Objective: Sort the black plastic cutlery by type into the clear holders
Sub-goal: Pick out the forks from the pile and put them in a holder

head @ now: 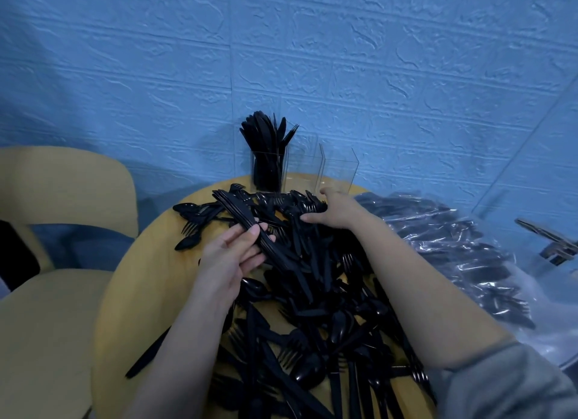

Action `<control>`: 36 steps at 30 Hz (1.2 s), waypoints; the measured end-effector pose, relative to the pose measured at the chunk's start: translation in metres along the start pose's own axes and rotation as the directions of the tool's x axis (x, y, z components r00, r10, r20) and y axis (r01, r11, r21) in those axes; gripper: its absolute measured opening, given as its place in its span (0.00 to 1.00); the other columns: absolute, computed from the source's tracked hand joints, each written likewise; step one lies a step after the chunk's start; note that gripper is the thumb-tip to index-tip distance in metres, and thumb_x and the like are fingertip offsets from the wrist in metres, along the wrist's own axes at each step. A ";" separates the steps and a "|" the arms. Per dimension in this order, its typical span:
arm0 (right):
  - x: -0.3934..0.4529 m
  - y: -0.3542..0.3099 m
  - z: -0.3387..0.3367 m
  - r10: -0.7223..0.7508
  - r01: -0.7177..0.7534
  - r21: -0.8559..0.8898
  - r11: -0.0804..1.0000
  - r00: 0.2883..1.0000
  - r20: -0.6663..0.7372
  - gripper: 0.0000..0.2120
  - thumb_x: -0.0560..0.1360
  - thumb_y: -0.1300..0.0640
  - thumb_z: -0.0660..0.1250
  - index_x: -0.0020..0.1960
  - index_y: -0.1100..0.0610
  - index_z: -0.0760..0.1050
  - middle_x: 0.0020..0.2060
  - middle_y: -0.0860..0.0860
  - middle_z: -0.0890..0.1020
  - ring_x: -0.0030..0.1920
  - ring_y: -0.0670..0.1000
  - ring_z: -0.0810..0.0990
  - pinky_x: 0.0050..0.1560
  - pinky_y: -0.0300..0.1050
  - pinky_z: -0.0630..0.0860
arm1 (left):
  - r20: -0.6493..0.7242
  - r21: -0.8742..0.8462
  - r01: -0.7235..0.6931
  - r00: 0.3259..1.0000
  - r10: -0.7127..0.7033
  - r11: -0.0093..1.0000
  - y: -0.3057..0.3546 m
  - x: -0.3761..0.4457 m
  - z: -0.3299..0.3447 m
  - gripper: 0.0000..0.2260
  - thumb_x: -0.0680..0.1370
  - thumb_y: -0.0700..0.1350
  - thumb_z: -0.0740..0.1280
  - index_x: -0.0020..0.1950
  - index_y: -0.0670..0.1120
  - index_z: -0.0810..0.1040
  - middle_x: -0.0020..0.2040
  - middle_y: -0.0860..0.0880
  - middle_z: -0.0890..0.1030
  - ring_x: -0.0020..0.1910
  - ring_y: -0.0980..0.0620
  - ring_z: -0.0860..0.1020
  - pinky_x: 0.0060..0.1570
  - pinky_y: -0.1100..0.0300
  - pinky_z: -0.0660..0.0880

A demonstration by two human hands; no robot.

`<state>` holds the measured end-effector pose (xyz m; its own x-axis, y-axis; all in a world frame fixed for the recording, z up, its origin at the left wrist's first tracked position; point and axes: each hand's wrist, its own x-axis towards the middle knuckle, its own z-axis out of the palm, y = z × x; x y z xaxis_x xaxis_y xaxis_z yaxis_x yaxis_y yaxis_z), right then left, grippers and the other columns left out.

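Observation:
A big heap of black plastic cutlery [312,293] covers the round yellow table [137,293]. My left hand [233,256] grips a bundle of black knives [240,217] that slants up to the left over the heap. My right hand [333,210] reaches into the far side of the heap, fingers bent over the forks there; what it holds, if anything, is hidden. Three clear holders stand at the table's far edge: the left holder [269,171] is packed with knives, the middle holder [301,168] and the right holder [339,171] look empty.
A yellow chair [59,237] stands to the left of the table. Clear plastic bags of more black cutlery [463,256] lie to the right. A blue textured wall [312,59] rises right behind the holders.

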<state>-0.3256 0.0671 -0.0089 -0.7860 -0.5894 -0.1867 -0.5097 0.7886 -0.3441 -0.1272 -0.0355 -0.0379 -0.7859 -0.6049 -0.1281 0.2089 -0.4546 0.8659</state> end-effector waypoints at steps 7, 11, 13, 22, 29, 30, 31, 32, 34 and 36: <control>0.019 -0.009 0.006 0.052 -0.050 -0.024 0.998 0.995 0.084 0.40 0.67 0.39 0.72 0.69 0.61 0.65 0.64 0.57 0.74 0.63 0.57 0.73 0.60 0.47 0.70 | -0.006 -0.011 0.018 1.000 -0.018 1.000 -0.001 0.003 -0.001 0.06 0.77 0.38 0.65 0.51 0.44 0.79 0.43 0.50 0.85 0.42 0.51 0.84 0.38 0.62 0.81; 0.016 -0.004 0.007 0.067 -0.088 0.254 0.963 0.994 0.088 0.26 0.68 0.49 0.76 0.59 0.62 0.74 0.55 0.57 0.79 0.56 0.57 0.78 0.57 0.48 0.75 | -0.014 -0.033 0.022 1.000 -0.023 0.999 -0.001 0.003 -0.002 0.06 0.77 0.37 0.65 0.53 0.43 0.79 0.44 0.49 0.85 0.43 0.50 0.84 0.40 0.60 0.81; 0.014 -0.001 0.004 0.092 -0.104 0.357 0.928 0.995 0.049 0.21 0.69 0.56 0.76 0.57 0.65 0.76 0.52 0.59 0.81 0.52 0.57 0.80 0.51 0.46 0.76 | -0.007 -0.031 0.019 1.000 -0.020 0.999 0.000 0.002 -0.001 0.06 0.77 0.37 0.65 0.52 0.43 0.79 0.44 0.49 0.85 0.43 0.50 0.84 0.41 0.60 0.81; -0.019 0.008 -0.030 0.084 0.095 0.770 0.631 0.978 -0.190 0.07 0.70 0.64 0.73 0.47 0.60 0.79 0.36 0.56 0.80 0.38 0.55 0.80 0.45 0.51 0.79 | 0.005 -0.026 0.016 1.000 -0.016 1.000 0.001 -0.003 0.000 0.06 0.77 0.37 0.65 0.52 0.43 0.79 0.43 0.49 0.85 0.42 0.51 0.84 0.39 0.61 0.81; -0.053 -0.006 -0.058 -0.019 0.235 0.858 0.456 0.967 -0.254 0.04 0.71 0.64 0.72 0.45 0.61 0.79 0.40 0.56 0.83 0.37 0.50 0.83 0.38 0.42 0.80 | 0.014 -0.035 0.016 1.000 -0.015 0.999 0.003 -0.010 0.001 0.06 0.78 0.36 0.64 0.50 0.43 0.79 0.42 0.49 0.85 0.40 0.52 0.84 0.36 0.62 0.80; -0.056 -0.008 -0.060 -0.028 0.246 0.863 0.441 0.965 -0.260 0.04 0.72 0.64 0.71 0.46 0.61 0.79 0.41 0.56 0.83 0.38 0.50 0.83 0.39 0.41 0.80 | 0.011 -0.036 0.015 1.000 -0.015 0.999 0.003 -0.010 0.000 0.06 0.78 0.36 0.64 0.50 0.43 0.79 0.42 0.49 0.85 0.40 0.52 0.84 0.37 0.62 0.81; -0.059 -0.009 -0.062 -0.035 0.259 0.866 0.427 0.962 -0.271 0.03 0.72 0.65 0.71 0.46 0.61 0.79 0.41 0.56 0.83 0.39 0.50 0.83 0.40 0.41 0.80 | 0.009 -0.037 0.015 1.000 -0.014 0.999 0.003 -0.011 -0.001 0.05 0.78 0.36 0.64 0.50 0.43 0.79 0.42 0.49 0.85 0.41 0.52 0.84 0.37 0.62 0.81; -0.061 -0.011 -0.064 -0.039 0.275 0.868 0.413 0.958 -0.284 0.03 0.73 0.65 0.70 0.46 0.62 0.78 0.41 0.56 0.83 0.39 0.50 0.83 0.41 0.41 0.80 | 0.006 -0.037 0.015 1.000 -0.015 0.999 0.003 -0.011 -0.002 0.06 0.78 0.37 0.64 0.50 0.44 0.79 0.43 0.49 0.85 0.41 0.52 0.84 0.37 0.62 0.81; -0.065 -0.013 -0.066 -0.038 0.299 0.877 0.376 0.951 -0.308 0.03 0.74 0.66 0.68 0.47 0.62 0.78 0.41 0.55 0.83 0.40 0.50 0.83 0.43 0.42 0.81 | -0.003 -0.038 0.017 1.000 -0.017 0.999 0.004 -0.011 -0.003 0.06 0.78 0.37 0.64 0.51 0.44 0.79 0.45 0.49 0.85 0.41 0.52 0.84 0.36 0.63 0.80; -0.068 -0.016 -0.068 -0.036 0.326 0.884 0.336 0.942 -0.334 0.02 0.74 0.67 0.67 0.45 0.62 0.78 0.40 0.55 0.83 0.39 0.50 0.83 0.44 0.43 0.81 | -0.008 -0.039 0.020 1.000 -0.020 0.999 0.003 -0.011 -0.004 0.06 0.78 0.37 0.64 0.52 0.44 0.79 0.46 0.49 0.84 0.41 0.53 0.84 0.35 0.64 0.80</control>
<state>-0.2875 0.1065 0.0720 -0.8391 -0.5247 0.1437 -0.1180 -0.0824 -0.9896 -0.1150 -0.0329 -0.0356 -0.7851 -0.6010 -0.1497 0.2156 -0.4919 0.8435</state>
